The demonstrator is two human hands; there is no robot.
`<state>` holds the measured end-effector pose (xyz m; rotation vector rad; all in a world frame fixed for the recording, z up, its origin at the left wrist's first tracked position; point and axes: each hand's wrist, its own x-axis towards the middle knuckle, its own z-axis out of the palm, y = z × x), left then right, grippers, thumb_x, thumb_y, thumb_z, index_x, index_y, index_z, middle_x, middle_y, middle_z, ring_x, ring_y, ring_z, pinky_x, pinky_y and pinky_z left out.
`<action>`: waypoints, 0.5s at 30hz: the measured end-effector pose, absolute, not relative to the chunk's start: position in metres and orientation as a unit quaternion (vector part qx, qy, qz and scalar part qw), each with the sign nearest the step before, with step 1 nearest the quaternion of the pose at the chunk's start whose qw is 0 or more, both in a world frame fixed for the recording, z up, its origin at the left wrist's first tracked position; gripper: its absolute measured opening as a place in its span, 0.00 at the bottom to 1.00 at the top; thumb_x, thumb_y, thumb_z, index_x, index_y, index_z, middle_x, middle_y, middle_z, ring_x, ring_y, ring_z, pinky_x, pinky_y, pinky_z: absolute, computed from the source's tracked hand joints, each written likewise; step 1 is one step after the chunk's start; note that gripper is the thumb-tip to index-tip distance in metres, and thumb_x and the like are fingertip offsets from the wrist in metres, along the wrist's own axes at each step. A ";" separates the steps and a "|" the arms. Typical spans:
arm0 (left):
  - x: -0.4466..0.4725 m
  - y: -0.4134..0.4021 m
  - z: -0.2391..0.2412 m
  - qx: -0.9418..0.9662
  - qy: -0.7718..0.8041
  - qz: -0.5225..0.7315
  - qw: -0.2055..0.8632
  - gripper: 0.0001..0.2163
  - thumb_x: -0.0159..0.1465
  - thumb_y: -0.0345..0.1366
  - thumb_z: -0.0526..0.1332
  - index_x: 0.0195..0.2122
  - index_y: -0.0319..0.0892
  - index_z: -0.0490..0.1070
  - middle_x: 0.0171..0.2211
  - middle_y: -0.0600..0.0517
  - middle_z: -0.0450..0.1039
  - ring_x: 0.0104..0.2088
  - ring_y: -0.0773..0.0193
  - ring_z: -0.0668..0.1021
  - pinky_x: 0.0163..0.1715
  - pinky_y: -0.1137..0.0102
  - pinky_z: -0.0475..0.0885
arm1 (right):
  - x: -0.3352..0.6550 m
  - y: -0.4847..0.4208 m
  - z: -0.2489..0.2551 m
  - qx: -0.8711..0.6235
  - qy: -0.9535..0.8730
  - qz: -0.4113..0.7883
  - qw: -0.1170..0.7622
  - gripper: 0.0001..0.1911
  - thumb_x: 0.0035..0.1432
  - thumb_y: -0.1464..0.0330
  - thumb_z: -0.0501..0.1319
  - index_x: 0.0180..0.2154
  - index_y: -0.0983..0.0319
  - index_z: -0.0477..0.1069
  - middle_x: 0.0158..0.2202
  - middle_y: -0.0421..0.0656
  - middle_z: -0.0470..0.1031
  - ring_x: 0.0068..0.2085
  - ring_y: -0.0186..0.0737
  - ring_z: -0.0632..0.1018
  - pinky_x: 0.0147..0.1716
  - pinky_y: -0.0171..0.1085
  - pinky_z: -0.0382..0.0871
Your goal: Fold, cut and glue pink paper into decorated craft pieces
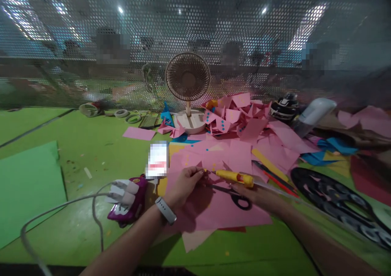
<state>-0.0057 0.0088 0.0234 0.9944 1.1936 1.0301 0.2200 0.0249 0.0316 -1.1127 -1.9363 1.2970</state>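
Note:
My left hand [185, 184] rests on a pink paper sheet [214, 210], fingers curled and pinched at the tip of a yellow utility knife [233, 177]. A watch sits on that wrist. My right hand [258, 196] grips the knife's rear end, low over the paper. Black-handled scissors [236, 196] lie on the pink sheet just below the knife, between both hands.
A small fan [187, 88] stands behind a heap of pink paper scraps [241, 117]. A phone [157, 160], a purple device with white plugs and cable [125, 198], a green sheet [27, 186], tape rolls [122, 113] and a black cut-out sheet [336, 202] lie around. A perforated metal screen closes the back.

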 end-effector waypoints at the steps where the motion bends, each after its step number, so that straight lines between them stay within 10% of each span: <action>1: -0.006 0.009 0.024 0.447 0.522 0.441 0.578 0.09 0.57 0.40 0.59 0.30 0.38 0.71 0.28 0.49 0.75 0.29 0.65 0.74 0.31 0.71 0.66 | 0.220 0.024 0.032 -0.410 -0.722 0.486 0.273 0.18 0.53 0.60 0.57 0.43 0.60 0.71 0.39 0.45 0.76 0.44 0.48 0.73 0.45 0.45 0.69; 15: -0.005 0.003 0.032 0.487 0.555 0.447 0.505 0.12 0.58 0.40 0.56 0.35 0.38 0.73 0.27 0.51 0.73 0.27 0.66 0.72 0.27 0.73 0.65 | 0.217 0.017 0.033 -0.427 -0.710 0.486 0.278 0.17 0.53 0.58 0.57 0.43 0.58 0.71 0.36 0.44 0.76 0.42 0.48 0.74 0.41 0.44 0.69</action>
